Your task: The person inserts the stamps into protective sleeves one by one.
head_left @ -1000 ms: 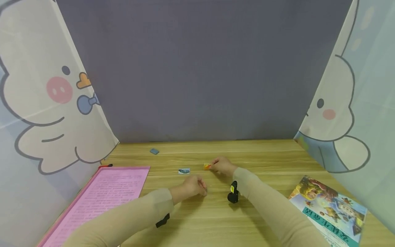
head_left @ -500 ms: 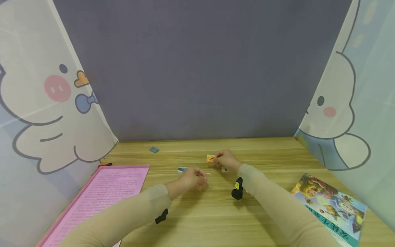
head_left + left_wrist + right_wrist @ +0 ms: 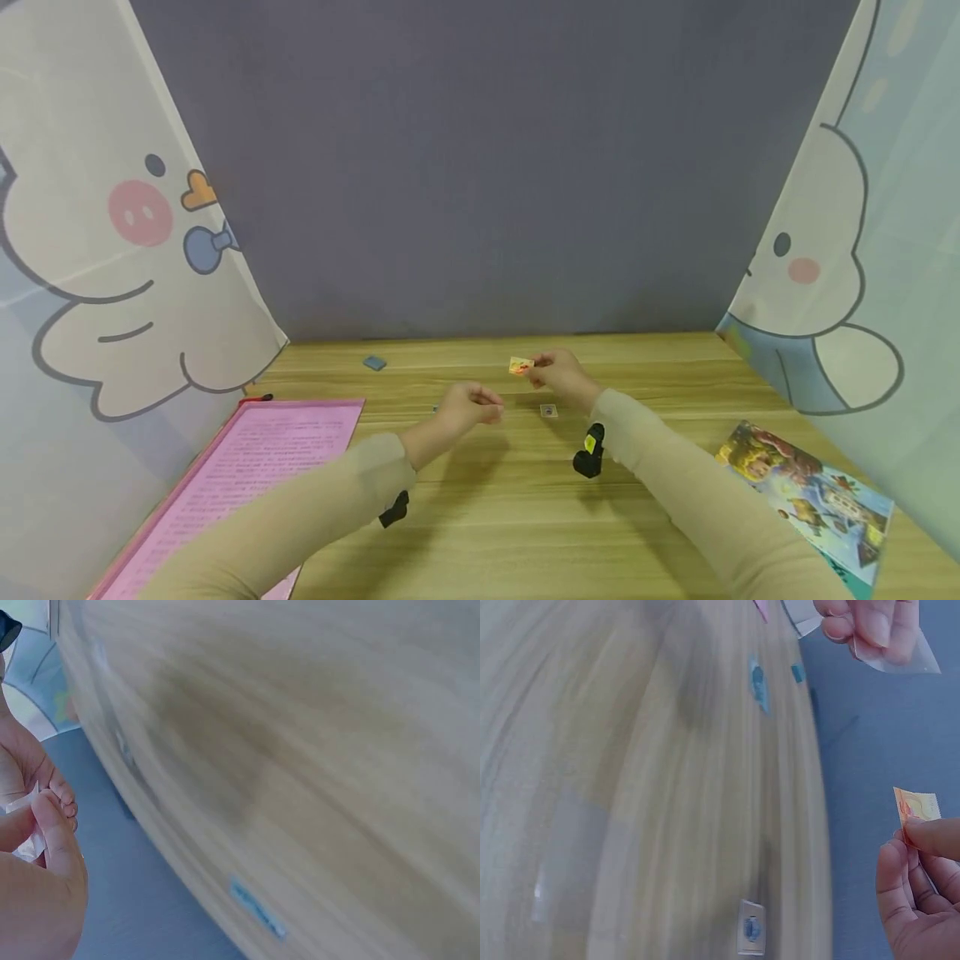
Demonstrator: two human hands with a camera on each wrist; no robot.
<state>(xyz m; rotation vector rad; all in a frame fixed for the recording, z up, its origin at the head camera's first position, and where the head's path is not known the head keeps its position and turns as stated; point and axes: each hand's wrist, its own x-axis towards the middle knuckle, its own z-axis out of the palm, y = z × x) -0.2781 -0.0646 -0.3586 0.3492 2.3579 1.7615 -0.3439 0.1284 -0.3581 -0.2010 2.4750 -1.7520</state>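
Note:
My right hand [image 3: 562, 377] pinches a small yellow and orange stamp [image 3: 915, 806] by its edge, raised over the back of the table. The stamp's border looks toothed in the right wrist view. To its left, my left hand [image 3: 465, 412] pinches a thin, see-through white piece [image 3: 900, 658] between thumb and fingers. The two hands are apart. Below my right hand, a small pale square with a dark blue centre [image 3: 549, 411] lies on the table. A blue-green printed stamp [image 3: 758, 682] lies mostly hidden behind my left hand in the head view.
A small blue-grey flat piece [image 3: 375, 363] lies at the back left. A pink folder with printed text [image 3: 300, 433] covers the left side, and a colourful picture book [image 3: 817, 500] lies at the right. A dark grey panel [image 3: 480, 183] stands behind the table [image 3: 480, 558].
My right hand has lifted the yellow stamp up and back, uncovering the pale square on the table. My left hand has risen and moved back with the thin white piece, now covering the blue-green stamp.

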